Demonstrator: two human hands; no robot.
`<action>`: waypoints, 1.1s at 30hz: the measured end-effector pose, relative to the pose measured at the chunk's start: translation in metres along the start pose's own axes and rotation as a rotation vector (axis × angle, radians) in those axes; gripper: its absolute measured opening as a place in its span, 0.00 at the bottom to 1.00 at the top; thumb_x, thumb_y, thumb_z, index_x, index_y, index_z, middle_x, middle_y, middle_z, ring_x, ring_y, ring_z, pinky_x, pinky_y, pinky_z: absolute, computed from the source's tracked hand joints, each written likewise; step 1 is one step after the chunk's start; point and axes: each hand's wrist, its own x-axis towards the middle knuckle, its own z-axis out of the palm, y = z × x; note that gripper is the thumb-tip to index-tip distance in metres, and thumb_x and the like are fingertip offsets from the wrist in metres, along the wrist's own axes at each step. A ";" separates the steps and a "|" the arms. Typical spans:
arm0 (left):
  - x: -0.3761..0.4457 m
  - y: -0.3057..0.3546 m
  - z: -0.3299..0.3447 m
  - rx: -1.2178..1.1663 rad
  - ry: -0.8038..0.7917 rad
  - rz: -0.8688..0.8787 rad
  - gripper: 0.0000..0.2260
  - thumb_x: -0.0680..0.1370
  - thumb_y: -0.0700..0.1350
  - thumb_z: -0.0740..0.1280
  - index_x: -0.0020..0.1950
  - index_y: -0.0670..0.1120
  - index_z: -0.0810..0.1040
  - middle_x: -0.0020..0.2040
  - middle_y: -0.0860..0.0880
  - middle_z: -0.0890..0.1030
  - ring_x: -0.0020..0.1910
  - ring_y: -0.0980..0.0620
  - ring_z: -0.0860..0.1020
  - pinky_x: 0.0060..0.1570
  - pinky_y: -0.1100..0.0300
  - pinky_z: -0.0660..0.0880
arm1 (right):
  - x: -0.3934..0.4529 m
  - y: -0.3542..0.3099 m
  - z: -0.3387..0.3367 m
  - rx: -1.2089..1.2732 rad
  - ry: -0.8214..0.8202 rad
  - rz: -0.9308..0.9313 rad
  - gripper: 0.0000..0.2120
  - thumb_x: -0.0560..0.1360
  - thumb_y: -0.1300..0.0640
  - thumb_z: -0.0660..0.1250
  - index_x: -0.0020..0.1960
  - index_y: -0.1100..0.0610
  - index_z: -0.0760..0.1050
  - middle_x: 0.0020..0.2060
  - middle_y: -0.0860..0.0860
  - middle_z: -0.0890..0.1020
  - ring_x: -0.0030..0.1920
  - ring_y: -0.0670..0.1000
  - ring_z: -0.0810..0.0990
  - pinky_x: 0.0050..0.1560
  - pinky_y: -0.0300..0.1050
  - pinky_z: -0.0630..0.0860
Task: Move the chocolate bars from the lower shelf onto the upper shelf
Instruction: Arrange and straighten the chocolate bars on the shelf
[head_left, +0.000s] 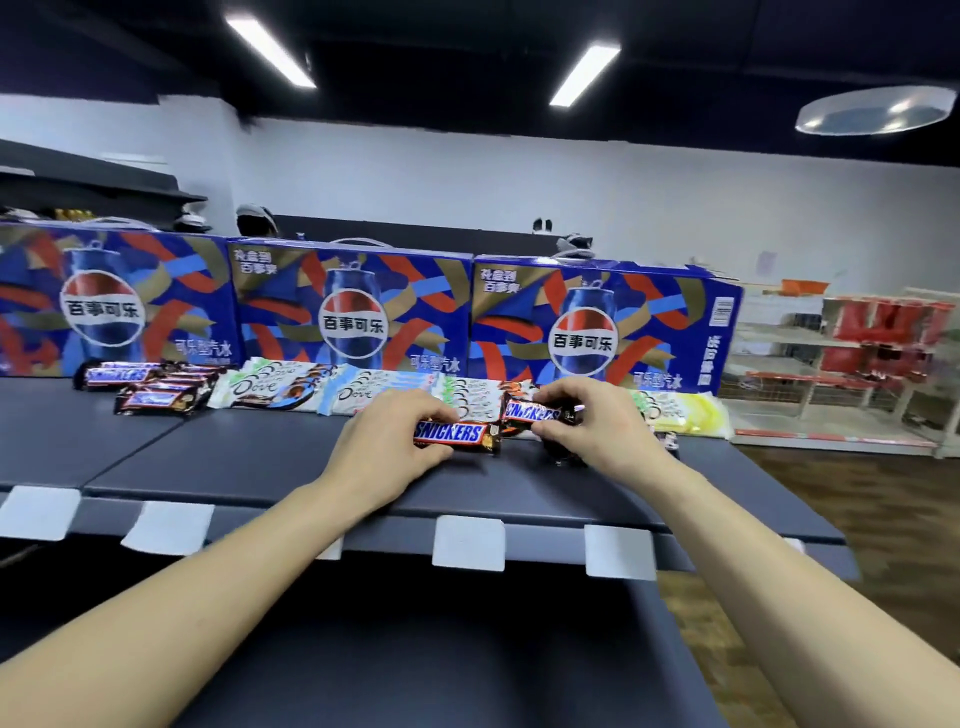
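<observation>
Both hands are over the dark upper shelf (249, 462). My left hand (387, 441) grips one end of a brown Snickers bar (457, 434) that lies on or just above the shelf. My right hand (587, 421) pinches a second Snickers bar (537, 413), tilted and held a little higher, to the right of the first. Behind them runs a row of white Dove bars (291, 389), with a pile of Snickers bars (150, 387) at the left and yellow-white bars (680, 410) at the right. The lower shelf (467, 660) in the foreground shows no bars.
Three blue Pepsi cartons (353, 312) stand along the back of the upper shelf. White price-tag holders (467, 543) hang on its front edge. A white rack with red packs (883, 343) stands at the right, across a wooden floor.
</observation>
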 end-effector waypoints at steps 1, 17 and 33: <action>-0.003 -0.010 -0.009 0.021 0.007 -0.002 0.12 0.71 0.50 0.74 0.53 0.58 0.80 0.51 0.61 0.80 0.54 0.56 0.74 0.54 0.56 0.72 | 0.005 -0.008 0.009 0.003 -0.008 -0.007 0.14 0.70 0.56 0.76 0.54 0.51 0.81 0.47 0.42 0.81 0.47 0.43 0.80 0.44 0.24 0.70; -0.049 -0.245 -0.157 0.120 0.051 -0.079 0.17 0.70 0.49 0.75 0.58 0.54 0.80 0.54 0.57 0.81 0.54 0.53 0.76 0.56 0.54 0.72 | 0.081 -0.193 0.219 -0.034 -0.113 -0.115 0.10 0.69 0.54 0.76 0.50 0.50 0.82 0.44 0.42 0.83 0.45 0.41 0.79 0.49 0.36 0.72; -0.071 -0.374 -0.220 0.200 -0.009 -0.230 0.16 0.71 0.47 0.72 0.58 0.57 0.80 0.53 0.56 0.80 0.52 0.52 0.76 0.50 0.56 0.72 | 0.119 -0.282 0.312 -0.009 -0.235 -0.129 0.13 0.66 0.52 0.78 0.49 0.47 0.80 0.46 0.42 0.81 0.47 0.41 0.77 0.49 0.35 0.71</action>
